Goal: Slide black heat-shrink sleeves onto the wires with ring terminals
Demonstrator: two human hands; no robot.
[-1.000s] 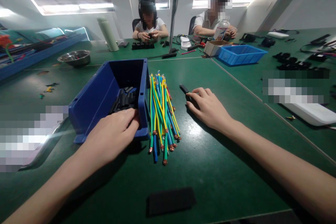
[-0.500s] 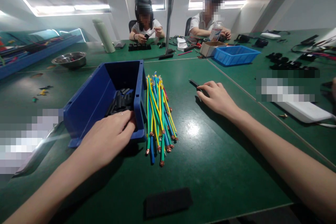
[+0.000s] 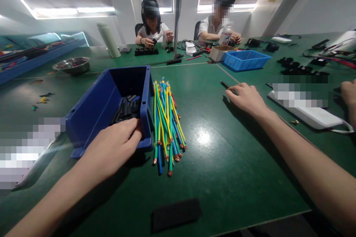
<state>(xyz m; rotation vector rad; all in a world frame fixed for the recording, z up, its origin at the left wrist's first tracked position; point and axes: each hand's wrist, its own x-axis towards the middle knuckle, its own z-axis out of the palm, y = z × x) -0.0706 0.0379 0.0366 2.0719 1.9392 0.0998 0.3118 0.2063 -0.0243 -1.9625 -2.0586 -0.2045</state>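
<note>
The right hand (image 3: 246, 98) is sliding farther right of the blue bin (image 3: 83, 107), pinching one slim dark piece (image 3: 224, 84), seemingly drawing it away from the wires (image 3: 167, 122) lying just beside the bin, too overlapped to count; the left hand (image 3: 115, 142) is dipping into the bin by uncountable black pieces (image 3: 128, 108), its grip hidden; two people (image 3: 151, 31) are sitting beyond the bin

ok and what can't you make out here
All in the head view:
Fingertips of the left hand: hidden by the hand itself, inside the navy bin.
Near end of the black stick: covered by the right hand.
Contents of the metal bowl: too small, blurred.
Co-worker's hand: cut off by the right edge.
</note>
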